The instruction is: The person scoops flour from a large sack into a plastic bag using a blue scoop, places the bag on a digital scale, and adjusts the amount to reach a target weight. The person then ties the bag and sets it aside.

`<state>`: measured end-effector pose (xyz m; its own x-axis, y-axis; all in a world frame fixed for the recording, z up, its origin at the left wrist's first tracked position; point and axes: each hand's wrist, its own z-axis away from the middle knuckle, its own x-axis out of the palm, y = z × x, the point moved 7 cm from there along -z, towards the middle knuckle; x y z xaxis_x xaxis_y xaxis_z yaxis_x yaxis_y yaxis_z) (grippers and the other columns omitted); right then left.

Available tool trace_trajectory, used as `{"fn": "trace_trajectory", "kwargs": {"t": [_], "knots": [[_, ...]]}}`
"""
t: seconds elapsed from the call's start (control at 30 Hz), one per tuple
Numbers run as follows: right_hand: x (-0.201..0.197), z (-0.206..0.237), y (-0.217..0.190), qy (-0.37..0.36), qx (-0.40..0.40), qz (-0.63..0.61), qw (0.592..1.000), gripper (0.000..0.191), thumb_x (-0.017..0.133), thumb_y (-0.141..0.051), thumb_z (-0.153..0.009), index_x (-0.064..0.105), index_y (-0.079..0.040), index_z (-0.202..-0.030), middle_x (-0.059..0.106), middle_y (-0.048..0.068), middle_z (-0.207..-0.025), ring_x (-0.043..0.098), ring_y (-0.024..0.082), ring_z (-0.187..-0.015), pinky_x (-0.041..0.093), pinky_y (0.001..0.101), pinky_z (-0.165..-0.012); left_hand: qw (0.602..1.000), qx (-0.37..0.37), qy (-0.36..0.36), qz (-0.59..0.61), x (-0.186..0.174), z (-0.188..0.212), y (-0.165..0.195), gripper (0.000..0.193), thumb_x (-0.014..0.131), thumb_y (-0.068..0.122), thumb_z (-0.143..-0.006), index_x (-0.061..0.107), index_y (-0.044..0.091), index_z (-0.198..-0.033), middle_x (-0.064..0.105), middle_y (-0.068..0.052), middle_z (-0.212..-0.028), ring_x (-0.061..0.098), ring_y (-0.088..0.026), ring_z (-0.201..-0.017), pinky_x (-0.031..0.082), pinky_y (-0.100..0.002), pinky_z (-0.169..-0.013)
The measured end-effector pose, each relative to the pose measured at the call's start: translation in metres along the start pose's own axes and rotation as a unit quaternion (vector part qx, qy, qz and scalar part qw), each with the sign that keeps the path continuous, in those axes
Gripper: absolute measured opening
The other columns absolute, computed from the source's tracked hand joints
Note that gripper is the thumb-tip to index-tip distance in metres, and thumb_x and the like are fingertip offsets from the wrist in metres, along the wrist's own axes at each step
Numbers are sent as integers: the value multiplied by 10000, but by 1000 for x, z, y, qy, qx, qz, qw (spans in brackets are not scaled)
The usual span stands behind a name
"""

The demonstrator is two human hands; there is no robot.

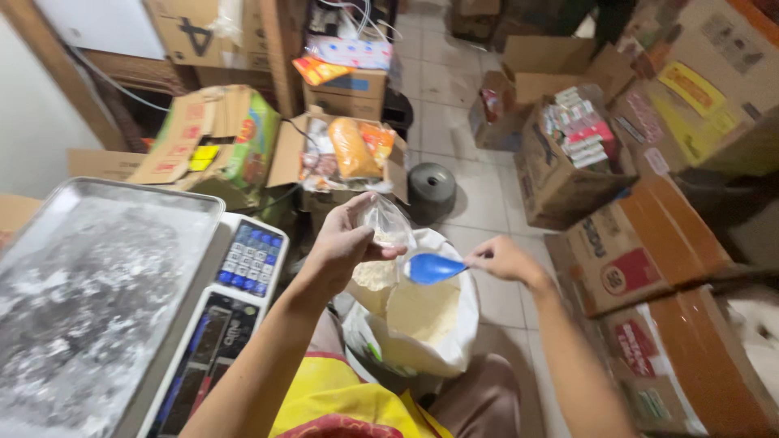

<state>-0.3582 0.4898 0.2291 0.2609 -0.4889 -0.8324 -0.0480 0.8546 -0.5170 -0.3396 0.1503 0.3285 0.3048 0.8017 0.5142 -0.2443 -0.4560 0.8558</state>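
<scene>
Small clear plastic bag (386, 225), partly filled with pale powder, hangs pinched at its mouth in our left hand (345, 241), directly above the open white sack of flour (422, 312). Our right hand (503, 258) clasps the handle of a blue plastic scoop (434, 268), whose bowl sits just beside the bag, below the pinch. We judge the filling step under way; the next move calls for tipping the scoop squarely into the mouth. Left of the grip stands a digital scale with a steel tray (114, 308); beyond lie cardboard boxes (568, 162) on a tiled floor (479, 195).
</scene>
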Motion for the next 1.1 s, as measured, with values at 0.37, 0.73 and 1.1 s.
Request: {"fn": "trace_trajectory", "kwargs": {"t": [0.37,0.73,1.1], "knots": [[49,-79,-111,-48,-70,-121,989,264,745,-281,-908,825,-41,-981,646,1,-681,499,76,-633,425,291,-574,978,174,110,36,-101,39,197,422,457,-243,-754,562,-163,-1155,563,-215,-900,592,-367,-697,652,-586,-895],[56,-99,-185,-46,-115,-110,986,267,730,-277,-900,812,-29,-956,678,23,-685,525,86,-627,452,285,-586,932,277,214,-89,-138,139,274,424,342,-87,-919,444,-182,-1320,592,-305,-1205,791,-380,-936,630,-323,-775],[73,-105,-158,-52,-116,-137,982,304,722,-287,-905,809,-7,-985,737,4,-757,579,64,-686,493,261,-641,915,220,323,-105,-213,187,237,613,366,-60,-904,418,-37,-1515,682,-241,-1252,784,-251,-785,645,-275,-610]]}}
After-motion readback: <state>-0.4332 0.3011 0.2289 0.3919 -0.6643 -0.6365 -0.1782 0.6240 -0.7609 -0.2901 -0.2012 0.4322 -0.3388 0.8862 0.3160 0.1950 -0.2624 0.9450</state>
